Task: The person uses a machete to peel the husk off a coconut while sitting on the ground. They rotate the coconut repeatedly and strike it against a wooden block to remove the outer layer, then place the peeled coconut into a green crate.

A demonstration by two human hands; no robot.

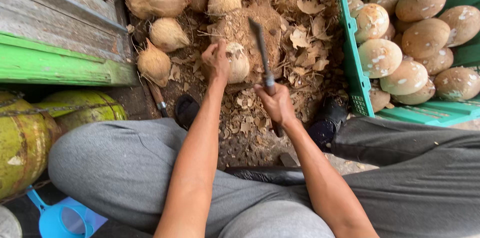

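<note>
At the centre of the frame the left hand (216, 60) is cupped over a partly trimmed coconut (237, 62), fingers wrapped round its left side and pressing it down on a mound of husk fibre (257, 28). Just right of it, the right hand (276, 104) is closed in a fist round the handle of a blade (261, 48), which stands raised with its tip toward the top of the frame, above and beside the coconut but not touching it. The step in hand looks like chipping the shell clean: blade lifted, nut steadied. The next move would seem to call for a controlled stroke to the exposed right side of the nut, well clear of the holding fingers, then a turn of the nut to present fresh shell. Untrimmed fibrous coconuts (155, 0) lie at upper left; smooth cleaned ones fill a green crate (350, 63) at upper right. Dry husk chips (305, 38) cover the ground between the person's feet.
</note>
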